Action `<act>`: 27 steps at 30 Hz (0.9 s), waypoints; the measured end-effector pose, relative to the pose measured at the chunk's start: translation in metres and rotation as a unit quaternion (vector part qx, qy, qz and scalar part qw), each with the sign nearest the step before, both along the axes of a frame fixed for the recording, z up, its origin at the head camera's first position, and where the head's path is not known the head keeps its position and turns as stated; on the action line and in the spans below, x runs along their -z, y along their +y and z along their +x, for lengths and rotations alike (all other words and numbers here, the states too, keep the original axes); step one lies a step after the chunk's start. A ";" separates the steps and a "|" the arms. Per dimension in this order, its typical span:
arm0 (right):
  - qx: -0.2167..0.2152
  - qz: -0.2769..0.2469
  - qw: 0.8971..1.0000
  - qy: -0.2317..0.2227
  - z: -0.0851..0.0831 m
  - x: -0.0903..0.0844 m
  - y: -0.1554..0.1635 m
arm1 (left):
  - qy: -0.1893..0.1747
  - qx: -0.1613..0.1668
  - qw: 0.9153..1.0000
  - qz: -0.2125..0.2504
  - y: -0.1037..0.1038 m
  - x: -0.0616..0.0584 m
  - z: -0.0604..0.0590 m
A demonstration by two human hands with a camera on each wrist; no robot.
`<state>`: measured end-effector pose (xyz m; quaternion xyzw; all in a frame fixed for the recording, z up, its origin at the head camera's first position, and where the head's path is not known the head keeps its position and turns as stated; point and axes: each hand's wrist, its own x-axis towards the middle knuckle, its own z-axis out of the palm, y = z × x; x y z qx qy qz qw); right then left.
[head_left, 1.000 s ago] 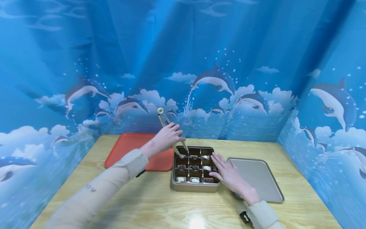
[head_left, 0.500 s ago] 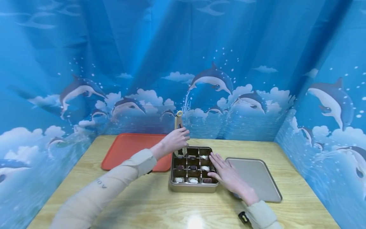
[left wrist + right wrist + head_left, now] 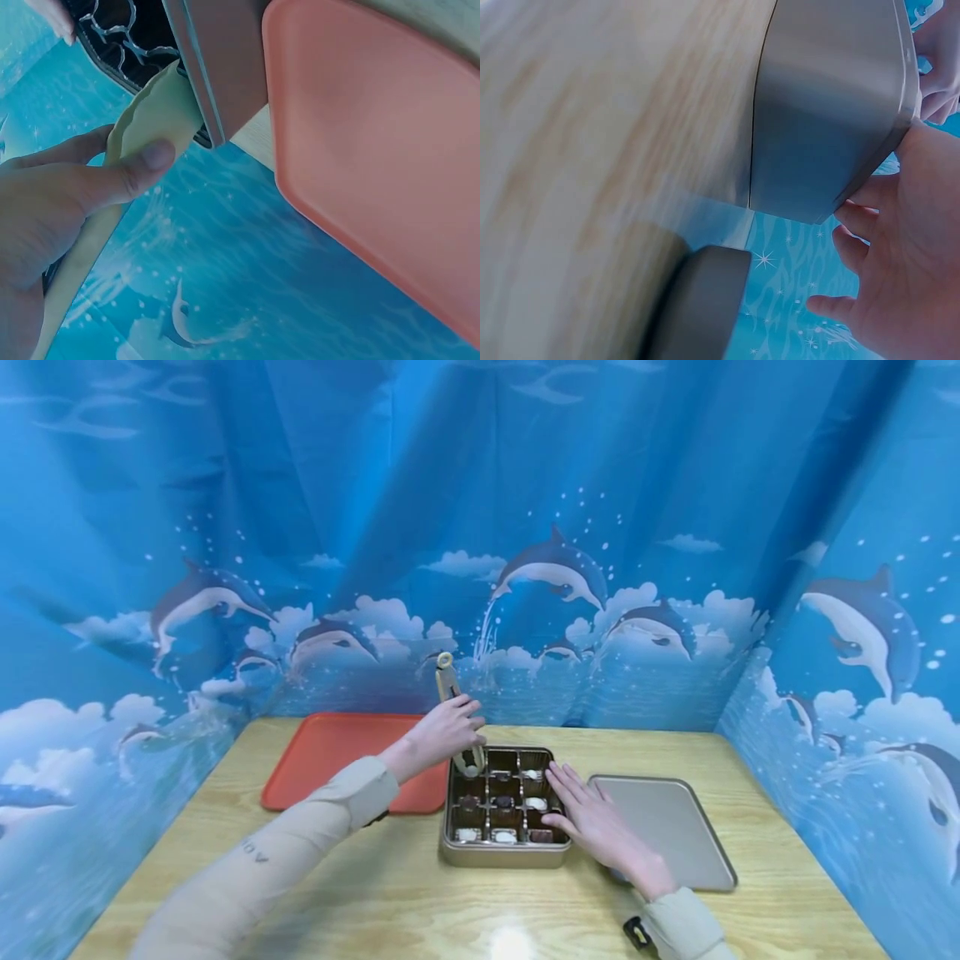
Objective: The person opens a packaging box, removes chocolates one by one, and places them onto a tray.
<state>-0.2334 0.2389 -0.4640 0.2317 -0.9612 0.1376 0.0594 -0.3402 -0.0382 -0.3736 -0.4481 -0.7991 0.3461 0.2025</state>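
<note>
My left hand [image 3: 442, 728] grips a pair of cream-coloured tongs [image 3: 447, 683]. Their tips reach down into the back left compartment of a bronze metal tin [image 3: 506, 857], right at a pale piece there. In the left wrist view, thumb and fingers lie on either side of the scalloped tongs [image 3: 163, 112], whose end goes behind the tin's wall [image 3: 217, 64]. A divided insert holds several small chocolates, some white [image 3: 468, 835], some dark [image 3: 541, 836]. My right hand [image 3: 596, 827] rests with fairly straight fingers on the tin's right rim.
An orange-red tray [image 3: 345, 756] lies left of the tin. To the right, partly behind my right hand, is a flat bronze lid [image 3: 663, 827]. The wooden table [image 3: 420, 902] ends at a blue dolphin curtain [image 3: 480, 527].
The tongs' arms have come closer together. My left hand swung right with them, then back slightly left, their tips staying at the back left compartment. The right hand stays on the rim.
</note>
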 end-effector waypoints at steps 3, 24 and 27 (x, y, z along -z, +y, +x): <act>0.000 -0.003 1.000 -0.002 0.000 0.000 -0.001 | -0.007 0.000 0.999 0.039 -0.011 -0.002 0.002; -0.004 -0.014 1.000 0.009 0.000 0.002 -0.001 | -0.070 -0.029 0.942 0.328 -0.095 0.001 0.024; -0.003 -0.013 1.000 0.011 0.001 0.003 -0.001 | -0.069 -0.045 0.936 0.342 -0.109 -0.003 0.028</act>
